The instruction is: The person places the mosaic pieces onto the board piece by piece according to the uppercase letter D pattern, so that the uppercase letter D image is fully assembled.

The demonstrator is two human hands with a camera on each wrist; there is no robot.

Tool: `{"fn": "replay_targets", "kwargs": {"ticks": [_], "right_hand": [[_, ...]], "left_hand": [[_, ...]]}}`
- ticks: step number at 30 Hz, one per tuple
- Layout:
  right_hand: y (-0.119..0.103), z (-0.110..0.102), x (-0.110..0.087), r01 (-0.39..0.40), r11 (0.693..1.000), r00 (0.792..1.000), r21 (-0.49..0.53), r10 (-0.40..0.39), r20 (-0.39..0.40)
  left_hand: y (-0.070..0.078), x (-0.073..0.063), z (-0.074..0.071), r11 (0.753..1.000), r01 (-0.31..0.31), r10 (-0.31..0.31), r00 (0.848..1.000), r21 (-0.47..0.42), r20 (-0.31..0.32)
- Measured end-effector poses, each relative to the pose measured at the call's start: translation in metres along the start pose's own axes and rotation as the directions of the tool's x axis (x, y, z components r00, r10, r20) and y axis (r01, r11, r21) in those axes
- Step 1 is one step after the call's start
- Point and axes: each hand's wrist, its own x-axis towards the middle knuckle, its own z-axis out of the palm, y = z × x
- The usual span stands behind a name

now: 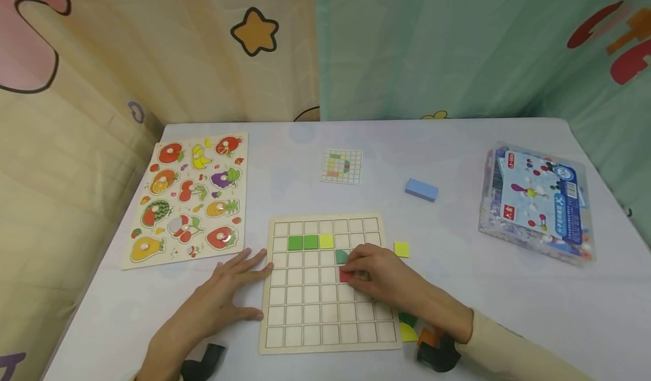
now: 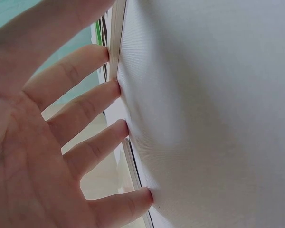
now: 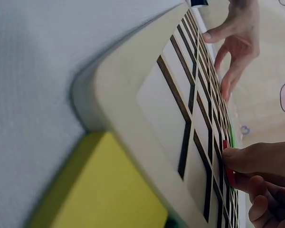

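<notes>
A wooden grid board [image 1: 302, 296] lies flat on the white table. Two green squares [image 1: 303, 242] and a yellow square [image 1: 326, 241] sit side by side in an upper row, with a teal-green rounded piece [image 1: 341, 256] lower to their right. My right hand [image 1: 389, 276] pinches a red piece [image 1: 345, 275] between thumb and finger at the cell just below the rounded one; the fingers partly cover it. At the board's left edge, my left hand [image 1: 218, 293] spreads its fingers, with fingertips touching or close to the rim. The left wrist view shows these fingertips [image 2: 119, 128] on the tablecloth.
Beyond the board lie a small pattern card [image 1: 341, 167] and a blue block [image 1: 421, 190]. A fruit puzzle board [image 1: 190, 197] is at left, a clear plastic box [image 1: 539, 200] at right. Loose pieces, including a yellow square [image 1: 401, 249], lie along the board's right side.
</notes>
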Motion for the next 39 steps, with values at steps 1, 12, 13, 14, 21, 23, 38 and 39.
{"fn": "replay_targets", "kwargs": {"ticks": [1,12,13,14,21,23,38,39], "right_hand": [[0.000,0.000,0.000,-0.005,1.000,1.000,0.002,0.005,0.001],[-0.004,0.003,0.004,-0.029,1.000,1.000,0.001,0.029,-0.009],[-0.004,0.003,0.005,-0.030,1.000,0.999,-0.003,0.030,-0.010],[-0.004,0.003,0.005,-0.032,0.999,0.999,-0.009,0.032,-0.012],[-0.006,0.002,0.004,-0.038,0.998,0.999,-0.050,0.038,0.009],[-0.006,0.001,0.003,-0.036,0.998,0.999,-0.056,0.037,0.015],[0.003,-0.015,-0.020,-0.123,0.990,0.992,0.065,0.124,-0.007],[0.003,-0.016,-0.023,-0.129,0.989,0.991,0.070,0.130,-0.008]], "left_hand": [[0.000,0.000,0.000,1.000,0.001,-0.001,1.000,-0.001,-0.001],[0.000,0.001,0.000,1.000,-0.008,0.008,1.000,0.021,-0.004],[0.000,0.001,0.000,1.000,-0.011,0.011,1.000,0.022,-0.006],[0.000,0.001,0.000,1.000,-0.012,0.012,1.000,0.021,-0.008],[0.000,0.000,0.000,1.000,-0.012,0.012,1.000,0.009,-0.008],[0.000,0.000,0.000,1.000,-0.007,0.007,1.000,0.010,-0.004],[0.001,0.000,-0.001,1.000,0.003,-0.003,1.000,0.005,0.006],[0.002,0.000,-0.001,1.000,0.004,-0.004,1.000,0.004,0.007]]}}
